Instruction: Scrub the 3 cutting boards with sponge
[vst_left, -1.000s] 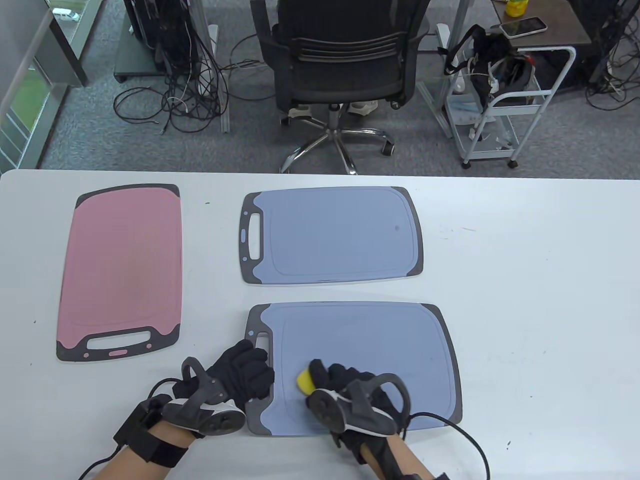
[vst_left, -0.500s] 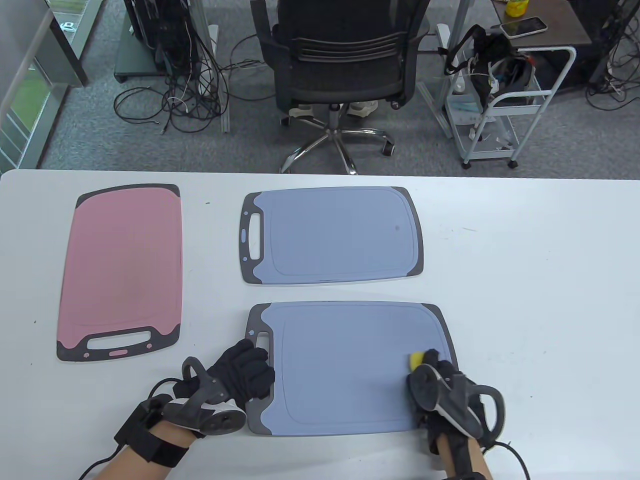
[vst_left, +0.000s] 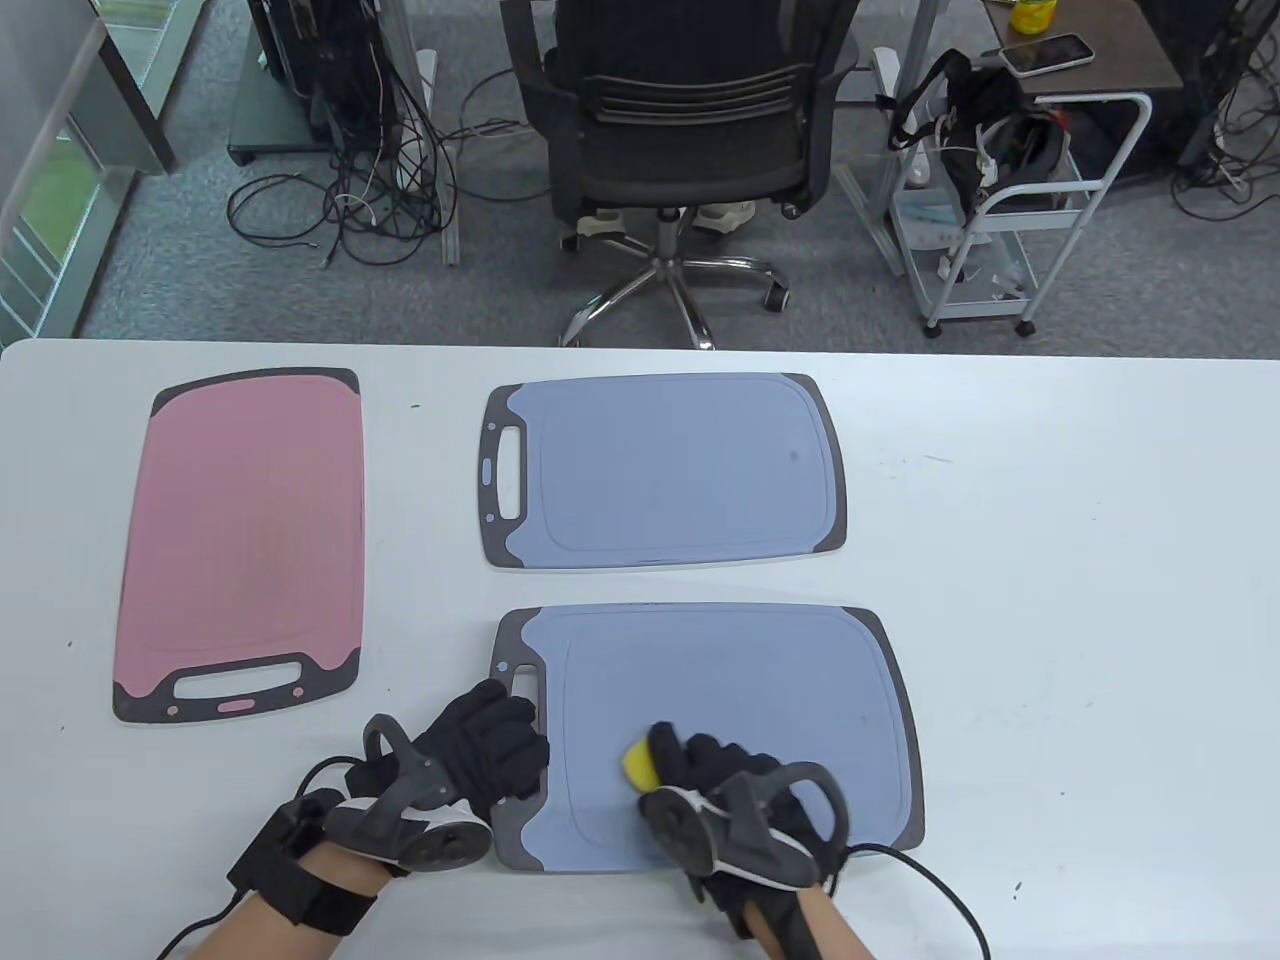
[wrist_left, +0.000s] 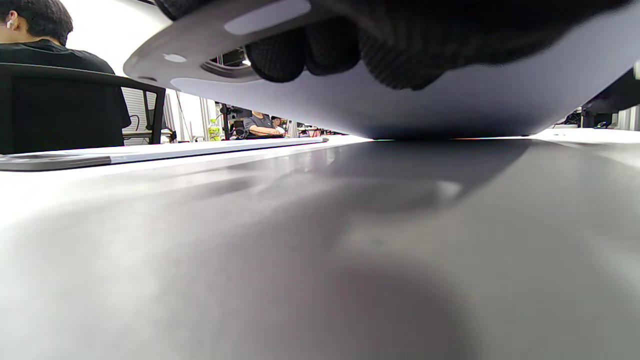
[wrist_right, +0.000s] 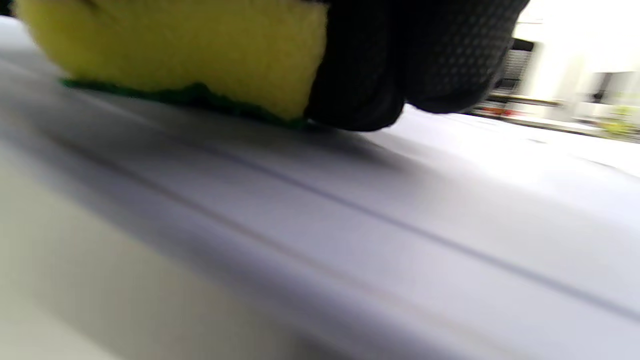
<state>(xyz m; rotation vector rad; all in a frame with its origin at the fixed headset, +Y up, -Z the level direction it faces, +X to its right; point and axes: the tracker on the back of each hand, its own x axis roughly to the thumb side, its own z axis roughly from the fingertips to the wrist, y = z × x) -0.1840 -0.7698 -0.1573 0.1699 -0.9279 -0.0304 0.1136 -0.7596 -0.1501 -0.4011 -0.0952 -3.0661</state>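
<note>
Three cutting boards lie on the white table: a pink board (vst_left: 240, 540) at the left, a far blue board (vst_left: 660, 470) and a near blue board (vst_left: 740, 690). My left hand (vst_left: 490, 745) holds the near board by its dark handle end, fingers (wrist_left: 320, 50) curled against it. My right hand (vst_left: 715, 775) grips a yellow sponge (vst_left: 638, 765) and presses it on the near board's front left part. In the right wrist view the sponge (wrist_right: 170, 55) sits green side down on the blue surface.
The table's far edge runs behind the boards, with an office chair (vst_left: 680, 130) and a white cart (vst_left: 1000, 200) beyond it. Cables trail from both wrists over the table's front edge. A person (wrist_left: 45, 75) sits in the background of the left wrist view.
My right hand swept the sponge from the near board's left part to its right edge, then back to the left. The left hand and all boards stayed put.
</note>
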